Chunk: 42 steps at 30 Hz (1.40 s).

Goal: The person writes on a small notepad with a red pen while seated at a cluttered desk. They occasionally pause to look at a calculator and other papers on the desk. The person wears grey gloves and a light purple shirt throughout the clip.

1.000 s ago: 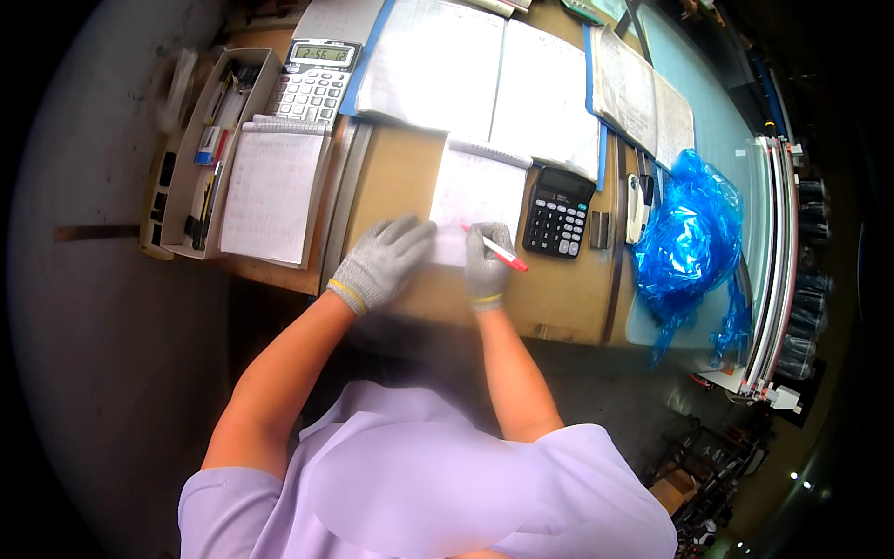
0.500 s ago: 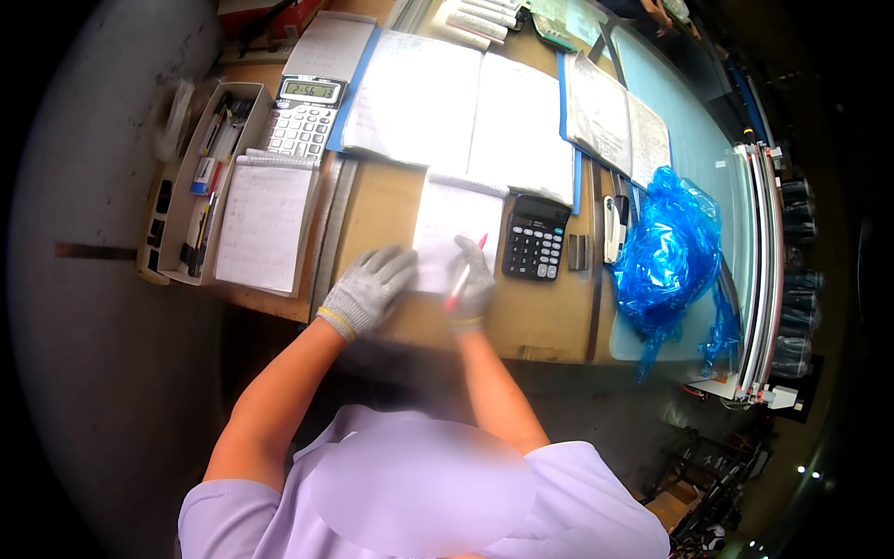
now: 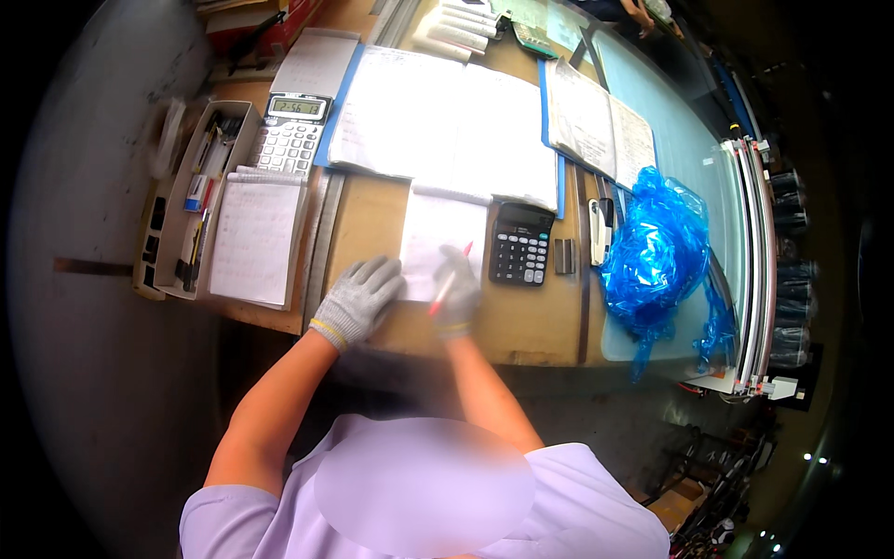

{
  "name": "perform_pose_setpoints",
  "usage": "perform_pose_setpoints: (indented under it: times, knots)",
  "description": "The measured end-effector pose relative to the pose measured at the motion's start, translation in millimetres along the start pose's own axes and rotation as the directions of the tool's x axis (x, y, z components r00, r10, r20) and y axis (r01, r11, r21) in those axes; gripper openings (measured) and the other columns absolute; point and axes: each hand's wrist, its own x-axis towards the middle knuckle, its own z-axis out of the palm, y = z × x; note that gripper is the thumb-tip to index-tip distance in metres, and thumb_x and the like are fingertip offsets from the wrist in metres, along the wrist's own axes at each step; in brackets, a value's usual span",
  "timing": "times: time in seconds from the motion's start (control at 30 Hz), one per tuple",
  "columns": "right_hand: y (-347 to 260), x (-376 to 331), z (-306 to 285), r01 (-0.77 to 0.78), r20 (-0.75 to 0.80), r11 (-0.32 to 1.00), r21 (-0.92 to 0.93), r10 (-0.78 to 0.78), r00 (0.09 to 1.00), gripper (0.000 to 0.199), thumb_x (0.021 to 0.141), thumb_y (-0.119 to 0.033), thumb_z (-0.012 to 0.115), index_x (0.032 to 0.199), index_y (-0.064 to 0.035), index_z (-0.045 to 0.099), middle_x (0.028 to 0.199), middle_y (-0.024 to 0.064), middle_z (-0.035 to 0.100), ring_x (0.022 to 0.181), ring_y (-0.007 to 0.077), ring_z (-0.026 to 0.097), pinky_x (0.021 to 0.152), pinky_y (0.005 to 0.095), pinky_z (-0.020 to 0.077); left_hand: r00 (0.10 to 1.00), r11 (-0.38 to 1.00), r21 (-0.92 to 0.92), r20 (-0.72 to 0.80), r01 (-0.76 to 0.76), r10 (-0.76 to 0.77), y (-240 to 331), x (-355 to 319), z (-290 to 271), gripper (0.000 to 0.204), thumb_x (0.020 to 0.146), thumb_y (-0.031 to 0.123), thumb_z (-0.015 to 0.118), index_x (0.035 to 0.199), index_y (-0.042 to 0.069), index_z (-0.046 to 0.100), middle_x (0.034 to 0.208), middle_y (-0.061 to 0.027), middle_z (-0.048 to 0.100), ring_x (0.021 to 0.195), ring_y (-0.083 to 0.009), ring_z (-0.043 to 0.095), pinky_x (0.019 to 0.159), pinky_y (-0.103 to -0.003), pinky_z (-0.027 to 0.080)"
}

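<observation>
- Right hand [image 3: 459, 296], in a grey knitted glove: from where I stand, closed on a pen [image 3: 451, 279], white with red ends, held at a slant. Hand slightly blurred; exact finger placement cannot be told.
- Pen located above the lower right part of a spiral-topped notepad [image 3: 436, 228]. Contact between tip and paper cannot be confirmed.
- Left hand [image 3: 358, 298], gloved alike: fingers extended, palm down, nothing seen in its grasp. Fingertips rest at the notepad's lower left edge.
- Notepad lies on the tan desk top [image 3: 361, 214], its upper edge against an open folder of papers [image 3: 410, 112].
- Black calculator [image 3: 520, 247] sits just right of the notepad; two short dark strips [image 3: 564, 256] lie beside it.
- Further right: white stapler [image 3: 597, 233], then a crumpled blue plastic bag [image 3: 657, 252].
- Left side: a second notepad [image 3: 256, 238], filled with handwriting, below a silver calculator [image 3: 287, 144]; a long box [image 3: 246, 135] of pens stands alongside.
- Far edge of the work area: another person's hand [image 3: 642, 19] noted.
</observation>
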Motion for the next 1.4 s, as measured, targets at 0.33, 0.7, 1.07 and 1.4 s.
perform_pose_setpoints:
  times: [0.33,0.7,1.07,1.4]
  knots:
    - [1.0,-2.4,-1.1,-0.089,0.028,0.995,0.041,0.088,0.996,0.026,0.102,-0.009,0.051,0.116,-0.0034,0.072,0.077,0.0006,0.06,0.07,0.0107,0.057,0.06,0.0259,0.0455,1.0,1.0,0.008,-0.001,0.026,-0.026,3.6,-3.0,-1.4,0.043,0.087,0.02,0.068,0.128,0.01,0.061,0.144,-0.0129,0.055,0.132,-0.0373,0.052,0.109,-0.051,0.042]
    - [68.7,-43.8,-116.0,-0.337,-0.296,0.936,-0.102,0.294,0.909,0.007,0.098,-0.008,0.062,0.103,-0.0043,0.064,0.082,0.0015,0.062,0.07,0.0122,0.057,0.063,0.0322,0.049,1.0,1.0,-0.006,-0.011,0.024,-0.024,9.3,-1.5,-6.6,0.045,0.086,0.018,0.069,0.129,0.008,0.061,0.144,-0.0155,0.055,0.134,-0.0378,0.05,0.113,-0.051,0.039]
    - [74.1,-15.3,-224.7,-0.358,-0.383,0.425,-0.831,0.027,0.923,0.026,0.091,-0.032,0.074,0.096,-0.0127,0.057,0.084,0.0148,0.068,0.076,0.0407,0.068,0.065,0.0514,0.0514,0.952,0.943,0.132,-0.069,0.307,-0.3,7.7,1.2,1.2,0.063,0.088,0.023,0.068,0.144,0.002,0.049,0.155,-0.0215,0.042,0.144,-0.0417,0.038,0.122,-0.052,0.027]
    - [76.5,-9.3,-221.1,-0.429,-0.424,0.311,-0.848,0.088,0.901,0.023,0.096,-0.035,0.067,0.097,-0.014,0.057,0.082,0.0145,0.068,0.074,0.0389,0.068,0.059,0.053,0.0511,0.942,0.933,0.141,-0.109,0.332,-0.319,6.1,1.8,3.7,0.057,0.09,0.026,0.066,0.141,0.003,0.052,0.153,-0.0202,0.045,0.143,-0.0411,0.039,0.121,-0.052,0.028]
